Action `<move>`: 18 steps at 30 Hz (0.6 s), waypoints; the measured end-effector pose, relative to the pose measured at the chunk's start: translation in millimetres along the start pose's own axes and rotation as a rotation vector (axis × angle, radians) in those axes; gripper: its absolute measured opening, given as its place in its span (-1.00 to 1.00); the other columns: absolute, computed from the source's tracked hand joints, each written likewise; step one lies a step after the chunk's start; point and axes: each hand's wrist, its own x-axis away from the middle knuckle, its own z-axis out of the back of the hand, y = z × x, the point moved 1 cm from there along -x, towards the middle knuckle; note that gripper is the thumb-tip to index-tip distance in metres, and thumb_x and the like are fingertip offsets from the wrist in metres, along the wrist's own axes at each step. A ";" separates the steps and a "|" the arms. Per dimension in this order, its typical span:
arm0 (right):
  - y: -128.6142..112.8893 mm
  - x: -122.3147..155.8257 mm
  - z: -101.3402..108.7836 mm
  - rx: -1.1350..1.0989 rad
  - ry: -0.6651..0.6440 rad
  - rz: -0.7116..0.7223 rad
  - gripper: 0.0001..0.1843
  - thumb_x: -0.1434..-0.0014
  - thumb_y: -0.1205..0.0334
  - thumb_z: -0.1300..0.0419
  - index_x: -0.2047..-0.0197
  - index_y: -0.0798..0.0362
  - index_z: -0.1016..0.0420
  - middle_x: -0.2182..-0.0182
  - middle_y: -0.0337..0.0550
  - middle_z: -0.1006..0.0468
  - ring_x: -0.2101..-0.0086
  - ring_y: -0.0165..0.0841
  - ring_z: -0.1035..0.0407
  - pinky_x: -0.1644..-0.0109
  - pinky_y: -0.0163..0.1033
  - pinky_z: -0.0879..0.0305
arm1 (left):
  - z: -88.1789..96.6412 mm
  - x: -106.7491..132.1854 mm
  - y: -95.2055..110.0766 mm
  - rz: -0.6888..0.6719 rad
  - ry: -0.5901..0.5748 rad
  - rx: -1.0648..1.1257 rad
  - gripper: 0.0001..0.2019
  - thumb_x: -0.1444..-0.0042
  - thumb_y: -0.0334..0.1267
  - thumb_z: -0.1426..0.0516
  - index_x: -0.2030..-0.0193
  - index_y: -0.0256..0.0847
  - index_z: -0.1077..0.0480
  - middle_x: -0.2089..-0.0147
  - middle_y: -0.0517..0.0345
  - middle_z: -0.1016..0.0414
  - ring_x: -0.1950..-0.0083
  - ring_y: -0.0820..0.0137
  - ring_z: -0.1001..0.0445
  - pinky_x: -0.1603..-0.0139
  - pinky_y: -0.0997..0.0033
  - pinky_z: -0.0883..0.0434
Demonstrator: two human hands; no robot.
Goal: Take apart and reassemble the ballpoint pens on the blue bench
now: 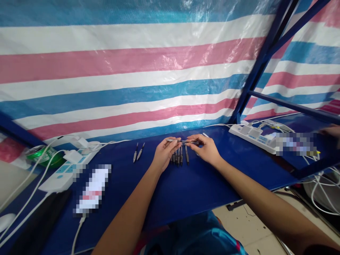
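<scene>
Between my two hands a slim pen [183,141] is held level above the blue table [127,198]. My left hand [166,150] pinches its left end with thumb and fingers. At the other end, my right hand [204,147] grips the pen in the same way. Just below and behind the hands lie several dark pens [181,159] side by side, their upper parts partly covered by the fingers. Apart from these, two pens [138,153] rest on the table to the left of my left hand.
At left are a power strip [60,177], a green can [44,156] and a blurred-out phone [92,191] on a cable. Another power strip [255,136] with cables sits at right by a blue metal post [247,88]. A striped sheet [119,63] hangs behind. Another person's hand [332,131] shows at far right.
</scene>
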 end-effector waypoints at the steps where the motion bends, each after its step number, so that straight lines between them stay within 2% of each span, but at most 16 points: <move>1: -0.1 -0.2 0.3 0.006 0.006 -0.005 -0.65 -0.24 0.00 -0.42 -0.02 -0.03 -0.65 0.11 -0.06 -0.75 0.18 -0.17 -0.65 0.15 -0.10 -0.58 | 0.4 -0.5 0.0 -0.005 0.011 0.008 -0.67 -0.06 -0.24 -0.48 0.10 -0.24 -0.54 -0.06 -0.04 -0.67 -0.04 0.29 -0.66 -0.31 0.17 -0.49; 8: 2.4 -3.0 5.6 0.015 0.083 -0.071 -0.66 -0.22 -0.05 -0.42 0.03 -0.04 -0.66 0.13 -0.07 -0.75 0.18 -0.19 -0.63 0.13 -0.10 -0.55 | 12.4 -7.8 1.4 -0.033 0.136 0.054 -0.70 -0.06 -0.28 -0.47 0.12 -0.24 -0.53 -0.07 -0.05 -0.67 -0.05 0.25 -0.68 -0.31 0.17 -0.50; 12: 9.1 -6.5 8.5 -0.111 0.138 -0.141 -0.58 -0.17 -0.09 -0.45 0.01 -0.02 -0.65 0.12 -0.06 -0.73 0.18 -0.20 -0.62 0.23 -0.14 -0.54 | 19.4 -10.8 6.6 -0.027 0.219 0.100 -0.73 -0.04 -0.34 -0.47 0.22 -0.23 -0.48 -0.02 0.02 -0.68 -0.08 0.27 -0.67 -0.31 0.22 -0.50; 15: 12.8 -9.0 7.7 -0.223 0.121 -0.202 -0.47 -0.16 -0.13 -0.45 -0.09 -0.01 -0.64 0.14 -0.06 -0.72 0.29 -0.25 -0.59 0.35 -0.18 -0.51 | 19.7 -9.9 8.9 -0.034 0.214 0.079 -0.69 0.02 -0.37 -0.49 0.29 -0.22 -0.44 0.02 0.06 -0.68 -0.10 0.27 -0.67 -0.32 0.23 -0.50; 18: 12.1 -9.9 4.5 -0.315 0.076 -0.232 -0.42 -0.13 -0.16 -0.46 -0.12 -0.04 -0.63 0.17 -0.08 -0.71 0.29 -0.26 -0.56 0.40 -0.19 -0.50 | 16.0 -6.6 7.7 -0.044 0.144 -0.038 -0.65 0.06 -0.30 -0.52 0.29 -0.23 -0.44 0.01 0.01 -0.68 -0.08 0.21 -0.68 -0.27 0.14 -0.53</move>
